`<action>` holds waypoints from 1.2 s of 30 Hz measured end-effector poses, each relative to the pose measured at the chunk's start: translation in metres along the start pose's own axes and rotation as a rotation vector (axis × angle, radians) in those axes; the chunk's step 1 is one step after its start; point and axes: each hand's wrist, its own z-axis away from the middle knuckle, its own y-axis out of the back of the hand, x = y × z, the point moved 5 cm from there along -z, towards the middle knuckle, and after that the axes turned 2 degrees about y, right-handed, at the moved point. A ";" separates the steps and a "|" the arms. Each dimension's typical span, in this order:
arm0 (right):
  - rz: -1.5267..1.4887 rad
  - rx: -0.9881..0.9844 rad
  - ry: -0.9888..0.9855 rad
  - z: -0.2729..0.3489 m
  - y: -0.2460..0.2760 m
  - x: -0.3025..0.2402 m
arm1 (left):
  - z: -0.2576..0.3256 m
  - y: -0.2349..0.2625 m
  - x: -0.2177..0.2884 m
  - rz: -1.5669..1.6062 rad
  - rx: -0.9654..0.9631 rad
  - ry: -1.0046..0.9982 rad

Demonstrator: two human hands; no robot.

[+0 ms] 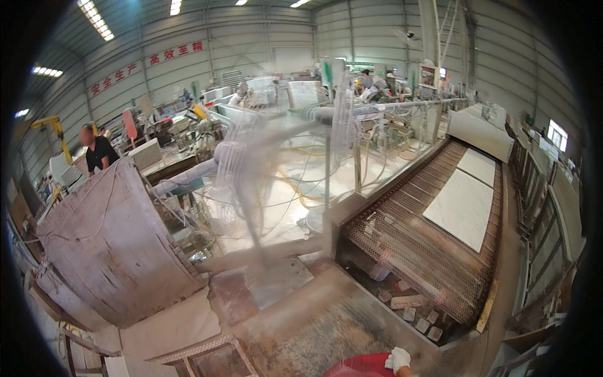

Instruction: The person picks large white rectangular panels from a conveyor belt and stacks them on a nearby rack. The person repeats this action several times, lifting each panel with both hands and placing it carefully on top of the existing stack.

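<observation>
My right hand (pixel 398 360), in a white glove, is at the bottom edge of the view. Its fingers look curled in beside the red cloth (pixel 359 366) at my front, and whatever they may hold is hidden. No part of my left hand shows. Ahead and to the right, a large white slab (pixel 460 210) lies flat on a mesh conveyor belt (pixel 402 235), apart from my hand. A second white slab (pixel 477 165) lies just beyond it, close to a pale machine cover (pixel 480 135).
Broken stone pieces (pixel 408 303) lie under the belt's near end. A big curved, stained cover (pixel 107 242) stands at left. Pipes and hoses (pixel 301 182) cross wet floor ahead. A person in dark clothing (pixel 100 154) stands far left. A metal frame (pixel 213 358) sits near lower left.
</observation>
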 end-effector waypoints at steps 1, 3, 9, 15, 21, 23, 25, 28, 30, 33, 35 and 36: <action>-0.010 -0.013 -0.003 0.006 -0.001 -0.003 | 0.004 0.001 0.000 0.013 -0.049 0.032; -0.036 -0.078 0.010 0.013 -0.008 -0.009 | 0.011 -0.002 0.001 0.107 -0.055 0.073; -0.067 -0.147 -0.073 0.016 -0.021 -0.011 | 0.008 0.011 -0.015 0.047 0.101 -0.018; 0.028 -0.105 -0.048 0.013 -0.026 -0.012 | -0.048 0.020 -0.023 -0.602 -0.036 -0.327; 0.051 -0.209 0.003 -0.021 -0.013 0.004 | 0.048 -0.018 0.041 -1.112 0.240 -0.326; 0.121 -0.241 0.073 -0.051 -0.003 0.017 | 0.066 -0.025 0.053 -0.940 0.232 -0.251; 0.186 -0.217 0.133 -0.084 0.016 0.034 | 0.067 -0.024 0.048 -0.658 0.256 -0.095; 0.449 -0.288 0.377 -0.129 0.032 0.055 | 0.047 -0.021 0.043 -0.855 0.246 -0.220; 0.499 -0.280 0.366 -0.154 0.042 0.067 | 0.030 -0.021 0.039 -1.056 0.199 -0.333; 0.433 -0.266 0.256 -0.174 0.054 0.082 | 0.014 -0.016 0.028 -1.047 0.200 -0.319; 0.519 -0.294 0.371 -0.178 0.051 0.080 | 0.010 -0.015 0.026 -1.100 0.235 -0.344; 0.561 -0.308 0.427 -0.176 0.048 0.077 | 0.011 -0.015 0.026 -1.128 0.252 -0.355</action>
